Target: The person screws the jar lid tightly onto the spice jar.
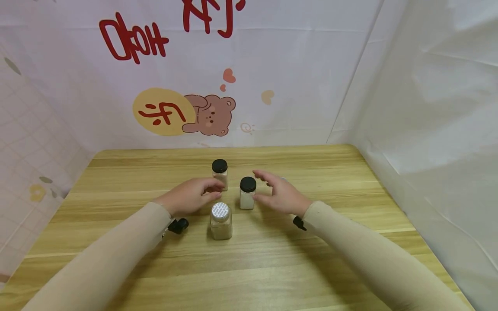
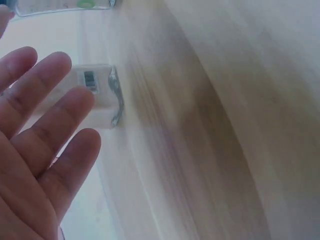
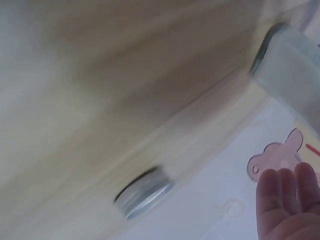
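My left hand [image 1: 193, 197] reaches toward a black-lidded jar [image 1: 220, 176] at the back, its fingers loosely bent and partly in front of the glass. The left wrist view shows the fingers spread beside a clear jar [image 2: 102, 95] with a small label; contact is hard to tell. My right hand [image 1: 283, 195] stands by a second black-lidded jar [image 1: 247, 201] of pale contents, thumb close to its side, fingers extended and gripping nothing. Nearer the front is a square glass jar [image 1: 221, 230] with a pale patterned top. A round silver lid [image 3: 144, 194] lies beyond my right hand, mostly hidden in the head view.
The jars stand upright on a wood-grain table [image 1: 249, 276]. A white printed sheet [image 1: 295, 65] hangs behind the table's back edge, and a plain white sheet [image 1: 439, 129] hangs on the right. Black wrist-worn devices [image 1: 179, 226] show below both wrists.
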{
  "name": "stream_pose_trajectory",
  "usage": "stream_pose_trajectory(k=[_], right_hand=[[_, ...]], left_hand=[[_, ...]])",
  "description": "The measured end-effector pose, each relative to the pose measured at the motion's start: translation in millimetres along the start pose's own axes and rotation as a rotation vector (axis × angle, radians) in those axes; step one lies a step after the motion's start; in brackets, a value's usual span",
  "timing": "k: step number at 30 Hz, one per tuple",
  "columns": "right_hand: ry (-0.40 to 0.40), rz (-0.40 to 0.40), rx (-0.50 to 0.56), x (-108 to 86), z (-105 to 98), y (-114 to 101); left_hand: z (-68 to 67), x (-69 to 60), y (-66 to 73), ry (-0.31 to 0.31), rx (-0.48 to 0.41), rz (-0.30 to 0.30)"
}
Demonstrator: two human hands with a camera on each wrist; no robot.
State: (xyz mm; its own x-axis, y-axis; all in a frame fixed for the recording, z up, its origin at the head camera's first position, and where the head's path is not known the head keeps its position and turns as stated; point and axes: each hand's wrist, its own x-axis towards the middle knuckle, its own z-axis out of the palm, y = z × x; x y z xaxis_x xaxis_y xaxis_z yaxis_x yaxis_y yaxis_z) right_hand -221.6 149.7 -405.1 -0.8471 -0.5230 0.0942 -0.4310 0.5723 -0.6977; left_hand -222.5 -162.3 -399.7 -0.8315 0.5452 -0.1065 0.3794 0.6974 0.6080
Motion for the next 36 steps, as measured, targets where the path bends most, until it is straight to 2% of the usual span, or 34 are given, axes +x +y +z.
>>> stream_pose_trajectory(k=[10, 17, 22, 26, 36], right_hand=[[0.066, 0.03, -0.268, -6.9, -23.8, 20.4], [0.01, 0.105, -0.367, -5.9, -36.5, 43.9], [-0.046, 0.153, -0.399, -5.8, -43.4, 53.7], [-0.063, 0.156, -0.421, -5.6, -45.7, 58.9], [-0.091, 0.185, -0.441, -2.1, -46.1, 67.4]], left_hand=[[-4.6, -31.0, -1.9, 0.025, -0.096, 0.087], [-2.4, -46.3, 0.6, 0.012, -0.136, 0.155], [1.4, -52.7, 7.2, 0.004, -0.103, 0.164], [6.3, -54.3, 12.5, 0.02, -0.075, 0.159], [18.1, -55.8, 17.8, 0.042, -0.069, 0.103]])
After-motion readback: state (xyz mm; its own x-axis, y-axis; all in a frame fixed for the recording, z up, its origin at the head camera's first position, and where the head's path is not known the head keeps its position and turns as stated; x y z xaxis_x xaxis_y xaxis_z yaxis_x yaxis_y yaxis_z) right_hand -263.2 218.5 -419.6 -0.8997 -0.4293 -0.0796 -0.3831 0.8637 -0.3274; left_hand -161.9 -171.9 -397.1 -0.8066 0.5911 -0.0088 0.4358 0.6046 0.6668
